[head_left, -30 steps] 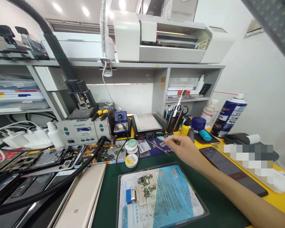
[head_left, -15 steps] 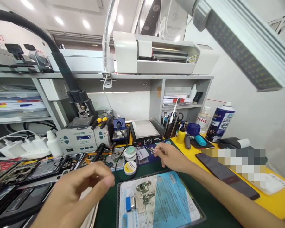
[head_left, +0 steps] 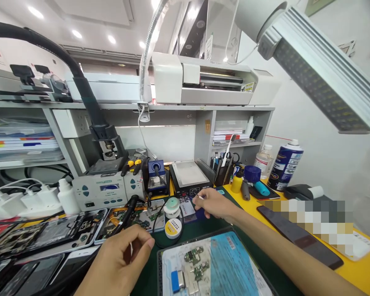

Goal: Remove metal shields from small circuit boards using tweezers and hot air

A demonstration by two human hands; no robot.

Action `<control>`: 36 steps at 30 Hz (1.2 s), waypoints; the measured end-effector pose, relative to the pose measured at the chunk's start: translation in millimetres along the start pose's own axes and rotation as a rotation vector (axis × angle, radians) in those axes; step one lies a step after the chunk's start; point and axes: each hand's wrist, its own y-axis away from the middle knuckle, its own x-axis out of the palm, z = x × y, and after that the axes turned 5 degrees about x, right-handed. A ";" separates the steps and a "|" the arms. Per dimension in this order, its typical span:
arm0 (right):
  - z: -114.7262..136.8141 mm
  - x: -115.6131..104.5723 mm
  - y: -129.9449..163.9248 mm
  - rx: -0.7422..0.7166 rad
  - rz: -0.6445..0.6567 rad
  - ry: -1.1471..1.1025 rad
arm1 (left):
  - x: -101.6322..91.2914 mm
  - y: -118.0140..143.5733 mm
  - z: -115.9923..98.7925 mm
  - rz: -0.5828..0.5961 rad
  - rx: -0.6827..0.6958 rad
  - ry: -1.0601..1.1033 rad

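My left hand [head_left: 120,259] hovers left of the work mat, its fingers curled and the thumb tip close to the index finger. Nothing shows in it. My right hand [head_left: 214,203] is beyond the mat, pinching a thin metal tool [head_left: 200,197] between thumb and fingertips; most of the tool is hidden. On the pale and blue work mat [head_left: 231,267] lie two small green circuit boards [head_left: 193,255], [head_left: 201,271], a blue-ended connector piece [head_left: 177,281] and a flat metal part [head_left: 191,283]. A yellow-and-white round tin [head_left: 173,228] and a green-topped spool [head_left: 172,206] stand between my hands.
Opened phones [head_left: 58,232] and a tray of boards [head_left: 135,216] lie to the left, before a soldering station [head_left: 101,189]. A heating plate [head_left: 189,174] sits at the back. On the right are a black phone [head_left: 299,236], a spray can [head_left: 285,166] and an overhead lamp [head_left: 323,74].
My right hand has closed on the thin tool and shifted slightly left. My left hand has moved right. The view has tilted up a little, so the scene sits lower.
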 end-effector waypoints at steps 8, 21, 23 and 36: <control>13.6 -0.3 8.4 -0.312 -0.037 0.445 | 4.1 -2.6 -7.7 0.047 0.120 -0.127; 34.7 -23.5 -23.3 -0.490 0.150 0.817 | 4.8 2.5 -11.9 0.058 0.181 -0.160; 34.4 -23.9 -25.1 -0.501 0.153 0.843 | 4.3 2.2 -11.8 0.070 0.185 -0.170; 51.7 -16.9 -16.5 -0.637 0.129 1.100 | 9.4 3.9 -11.0 0.019 0.220 -0.151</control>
